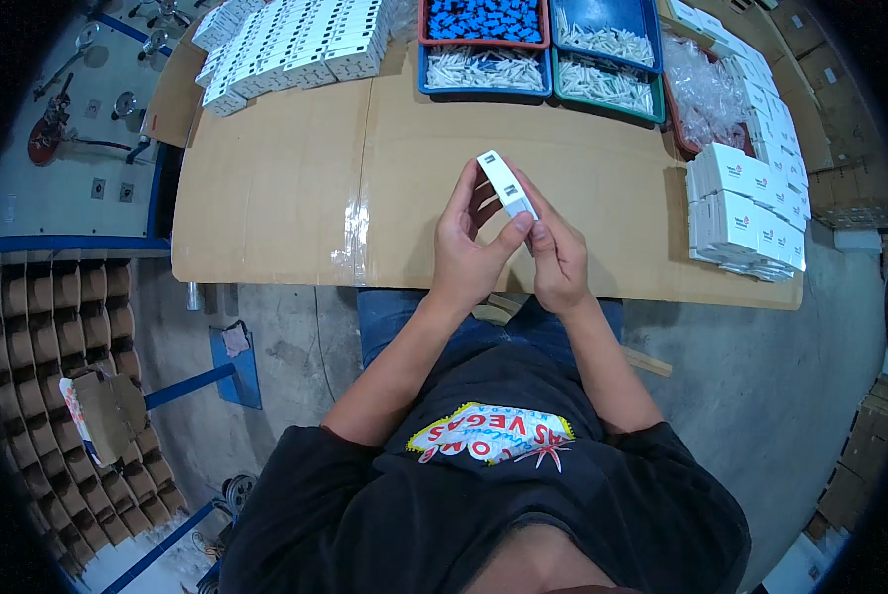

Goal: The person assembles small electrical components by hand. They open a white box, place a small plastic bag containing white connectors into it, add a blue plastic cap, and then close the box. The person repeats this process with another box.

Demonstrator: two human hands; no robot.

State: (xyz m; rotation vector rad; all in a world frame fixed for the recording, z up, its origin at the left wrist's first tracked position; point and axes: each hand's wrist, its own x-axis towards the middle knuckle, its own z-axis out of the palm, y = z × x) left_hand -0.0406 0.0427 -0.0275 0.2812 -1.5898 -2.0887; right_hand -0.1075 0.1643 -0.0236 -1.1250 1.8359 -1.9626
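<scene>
A small white box point(506, 184) with dark printed marks along its narrow side is held up over the near part of the table, tilted. My left hand point(471, 243) is closed on its left side, thumb pressed near the lower end. On the other side my right hand point(561, 252) grips the same box, its thumb close to the left one and its fingers behind. The box's far face and its contents, if any, are hidden from this view.
Cardboard point(275, 188) covers the table. White boxes stand in rows at the back left point(295, 45) and in stacks at the right point(746, 213). Trays hold blue pieces point(485, 20) and white sticks point(602, 87); a red tray holds clear plastic bags point(703, 89).
</scene>
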